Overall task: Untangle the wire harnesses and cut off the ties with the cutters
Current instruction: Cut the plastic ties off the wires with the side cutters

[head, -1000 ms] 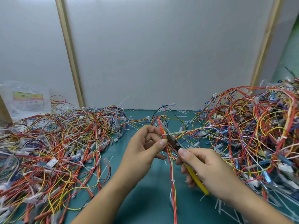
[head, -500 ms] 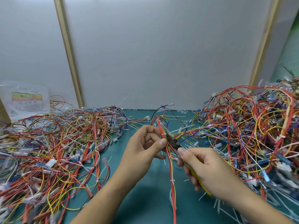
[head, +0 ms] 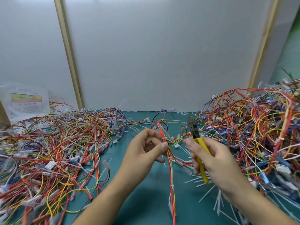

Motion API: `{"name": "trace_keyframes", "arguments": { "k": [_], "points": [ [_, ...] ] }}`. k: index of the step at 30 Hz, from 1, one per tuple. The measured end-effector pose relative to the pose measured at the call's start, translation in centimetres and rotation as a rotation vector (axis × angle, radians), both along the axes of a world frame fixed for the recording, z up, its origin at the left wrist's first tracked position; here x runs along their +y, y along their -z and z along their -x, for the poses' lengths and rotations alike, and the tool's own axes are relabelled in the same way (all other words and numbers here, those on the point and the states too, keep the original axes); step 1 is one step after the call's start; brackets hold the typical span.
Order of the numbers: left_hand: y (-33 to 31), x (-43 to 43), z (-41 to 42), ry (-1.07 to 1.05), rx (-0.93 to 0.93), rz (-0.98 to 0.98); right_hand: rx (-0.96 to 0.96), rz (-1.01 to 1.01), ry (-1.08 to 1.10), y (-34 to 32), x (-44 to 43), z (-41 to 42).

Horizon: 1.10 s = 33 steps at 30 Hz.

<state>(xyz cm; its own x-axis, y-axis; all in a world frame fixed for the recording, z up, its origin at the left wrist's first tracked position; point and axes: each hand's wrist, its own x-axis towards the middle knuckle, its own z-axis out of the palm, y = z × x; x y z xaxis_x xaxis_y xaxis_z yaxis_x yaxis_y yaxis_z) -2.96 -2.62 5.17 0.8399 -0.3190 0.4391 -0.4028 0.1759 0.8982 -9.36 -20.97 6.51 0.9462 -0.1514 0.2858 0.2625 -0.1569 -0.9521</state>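
A green mat (head: 142, 194) covers the bench, backed by a pale wall (head: 162, 54) with two wooden battens; the right pile (head: 253, 135) of harnesses is the tallest mass, a heap of red, yellow, orange, blue and white wires with white connectors and clear sleeves, rising well above the mat; the left pile (head: 53, 151) lies lower and more spread, the same colours, many strands bound by small white ties. Between the piles, the harness (head: 170, 169) in work is a thin bundle of red, yellow and white wires running from near the bottom edge up to a loose loop by the wall; a white tie (head: 164, 138) wraps it just above the left thumb, another sits lower down the bundle. A clear bag (head: 24, 103) stands at far left behind the left pile, with a yellow-and-red label; its print is too blurred to read. The right hand (head: 215, 159) is closed around the yellow handles of the cutters (head: 197, 143), dark head pointing up and clear of the harness, blades seemingly together. The left hand (head: 144, 153) pinches the harness between thumb and fingers. Cut white tie scraps (head: 215, 203) litter the mat under the right hand.
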Motion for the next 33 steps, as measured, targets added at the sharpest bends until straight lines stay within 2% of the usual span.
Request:
{"name": "trace_keyframes", "arguments": {
  "k": [3,8,10,12,14,16,18,21,23,28,33],
  "points": [
    [0.3,-0.4,0.4,0.043,-0.047,-0.121,0.005,-0.054,-0.004,0.1,0.0,-0.2],
    [1.1,-0.8,0.9,0.173,-0.134,-0.383,0.146,-0.073,-0.061,0.7,0.2,-0.2],
    [0.9,-0.7,1.0,0.167,-0.158,-0.414,0.178,-0.057,-0.050,0.7,0.1,-0.2],
    [0.7,-0.6,0.9,0.064,-0.140,-0.339,0.193,-0.046,-0.016,0.6,-0.1,-0.2],
    [0.7,-0.4,0.2,-0.145,-0.117,-0.231,0.205,-0.068,-0.017,0.4,-0.1,-0.2],
    [0.9,0.0,-0.6,-0.347,-0.134,-0.252,0.217,-0.075,-0.047,0.3,0.0,-0.1],
    [1.2,0.2,-1.0,-0.378,-0.151,-0.389,0.225,-0.057,-0.074,0.3,0.2,0.0],
    [1.7,-0.1,-1.1,-0.278,-0.153,-0.534,0.238,-0.033,-0.103,0.2,0.4,0.0],
    [1.5,-0.1,-1.2,-0.242,-0.096,-0.502,0.239,-0.015,-0.106,0.1,0.4,0.1],
    [1.0,0.1,-1.4,-0.170,0.099,-0.279,0.207,0.082,-0.065,0.2,0.2,0.1],
    [0.9,0.0,-1.3,-0.114,0.213,-0.096,0.090,0.345,0.069,0.3,-0.4,-0.1]
  ]
}}
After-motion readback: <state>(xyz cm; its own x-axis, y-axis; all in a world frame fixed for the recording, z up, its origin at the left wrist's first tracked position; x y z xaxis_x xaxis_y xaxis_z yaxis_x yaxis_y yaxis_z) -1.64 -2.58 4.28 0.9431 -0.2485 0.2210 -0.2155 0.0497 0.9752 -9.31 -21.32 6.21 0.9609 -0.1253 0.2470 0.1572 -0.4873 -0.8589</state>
